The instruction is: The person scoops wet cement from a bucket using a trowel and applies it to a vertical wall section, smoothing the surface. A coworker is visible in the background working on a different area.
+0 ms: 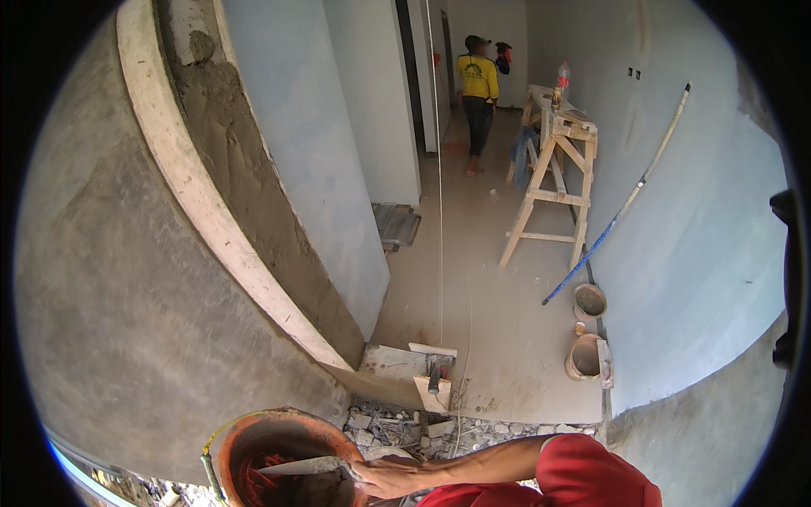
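Note:
My right hand (380,476) reaches in from the lower right, its red sleeve showing, and is closed around the grip of a trowel. The trowel's pointed blade (304,465) lies inside the orange bucket (325,429), over grey mortar (325,488). A wire handle with a yellowish sleeve hangs at the bucket's left side. My left hand does not show. Left of the doorway, a pale wooden board (203,224) runs along the wall edge beside a strip of rough, wet-looking mortar (253,194).
Rubble (397,427) lies along the threshold. A string (440,253) hangs down to wood pieces (435,393) at the wall's foot. Farther in stand a wooden trestle (549,198), a leaning blue-and-white pole (621,211), two buckets (583,359) and a person in yellow (479,80).

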The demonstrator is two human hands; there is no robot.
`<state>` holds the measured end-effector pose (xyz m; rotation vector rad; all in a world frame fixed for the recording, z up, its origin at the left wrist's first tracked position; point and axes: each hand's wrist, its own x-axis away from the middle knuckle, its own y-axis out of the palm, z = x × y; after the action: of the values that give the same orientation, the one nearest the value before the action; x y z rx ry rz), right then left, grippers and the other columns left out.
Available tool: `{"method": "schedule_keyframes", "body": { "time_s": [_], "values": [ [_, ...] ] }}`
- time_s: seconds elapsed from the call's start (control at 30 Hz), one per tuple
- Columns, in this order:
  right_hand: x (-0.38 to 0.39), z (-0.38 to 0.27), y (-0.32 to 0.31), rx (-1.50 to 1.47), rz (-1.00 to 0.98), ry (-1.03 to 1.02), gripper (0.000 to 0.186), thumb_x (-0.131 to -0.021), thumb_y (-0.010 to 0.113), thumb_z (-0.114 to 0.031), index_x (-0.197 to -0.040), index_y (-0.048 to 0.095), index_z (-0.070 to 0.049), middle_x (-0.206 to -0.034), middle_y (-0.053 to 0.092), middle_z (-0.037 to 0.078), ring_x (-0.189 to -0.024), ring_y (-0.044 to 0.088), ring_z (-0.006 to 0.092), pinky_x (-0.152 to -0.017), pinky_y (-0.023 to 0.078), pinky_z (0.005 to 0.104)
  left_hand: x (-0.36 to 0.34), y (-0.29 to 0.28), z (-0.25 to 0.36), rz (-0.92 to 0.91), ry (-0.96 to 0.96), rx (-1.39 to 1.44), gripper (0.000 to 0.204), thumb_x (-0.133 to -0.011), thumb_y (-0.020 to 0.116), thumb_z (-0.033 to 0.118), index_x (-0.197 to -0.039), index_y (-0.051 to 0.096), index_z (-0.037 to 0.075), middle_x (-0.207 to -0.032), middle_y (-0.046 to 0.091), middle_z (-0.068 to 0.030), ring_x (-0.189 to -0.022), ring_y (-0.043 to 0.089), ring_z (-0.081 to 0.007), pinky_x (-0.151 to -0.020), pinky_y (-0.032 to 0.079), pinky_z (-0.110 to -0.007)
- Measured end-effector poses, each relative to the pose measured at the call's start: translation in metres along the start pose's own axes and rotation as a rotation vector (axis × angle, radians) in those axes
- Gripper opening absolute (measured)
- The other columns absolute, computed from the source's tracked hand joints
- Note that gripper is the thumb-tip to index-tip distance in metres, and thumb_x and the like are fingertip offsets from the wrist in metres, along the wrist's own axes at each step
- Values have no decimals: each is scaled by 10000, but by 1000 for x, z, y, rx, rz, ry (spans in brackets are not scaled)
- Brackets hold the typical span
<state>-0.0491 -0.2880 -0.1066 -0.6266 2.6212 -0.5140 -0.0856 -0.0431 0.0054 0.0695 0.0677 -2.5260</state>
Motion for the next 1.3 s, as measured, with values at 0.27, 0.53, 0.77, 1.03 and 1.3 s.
{"method": "schedule_keyframes", "body": {
  "time_s": [0.27,0.53,0.77,1.03,1.3],
  "values": [
    [3,7,-69,-31,164,112,325,-1014,593,-303,-967,458,-12,-648,552,192,-580,562,430,-559,419,497,10,-7,1,-57,-5,89,813,-693,706,159,-1463,499,0,-1393,526,-190,-1243,506,-371,-1044,433,-505],
    [70,44,-79,-80,405,336,331,-997,654,-267,-906,473,-5,-578,445,105,-502,418,215,-509,381,403,17,-7,2,73,-18,108,821,-688,703,122,-1472,487,11,-1440,503,-203,-1279,493,-389,-1081,428,-529],
    [113,66,-77,-136,444,645,339,-975,669,-260,-872,479,2,-629,513,143,-546,489,234,-529,414,421,7,-17,-7,-43,-19,354,606,-707,554,43,-1312,519,49,-1218,609,-110,-1101,596,-277,-1021,472,-410],
    [122,93,-64,-179,448,793,356,-972,662,-276,-832,454,-24,-584,466,126,-504,455,228,-499,387,409,6,-23,-32,-45,-67,350,502,-712,572,18,-1210,512,36,-1170,623,-120,-1037,619,-257,-960,519,-388],
    [121,97,-65,-114,384,817,427,-953,666,-387,-946,552,25,-756,628,219,-670,606,321,-632,479,449,13,2,5,-34,-120,35,807,-697,644,107,-1477,465,7,-1423,513,-214,-1287,489,-385,-1074,429,-516]
  ]
}}
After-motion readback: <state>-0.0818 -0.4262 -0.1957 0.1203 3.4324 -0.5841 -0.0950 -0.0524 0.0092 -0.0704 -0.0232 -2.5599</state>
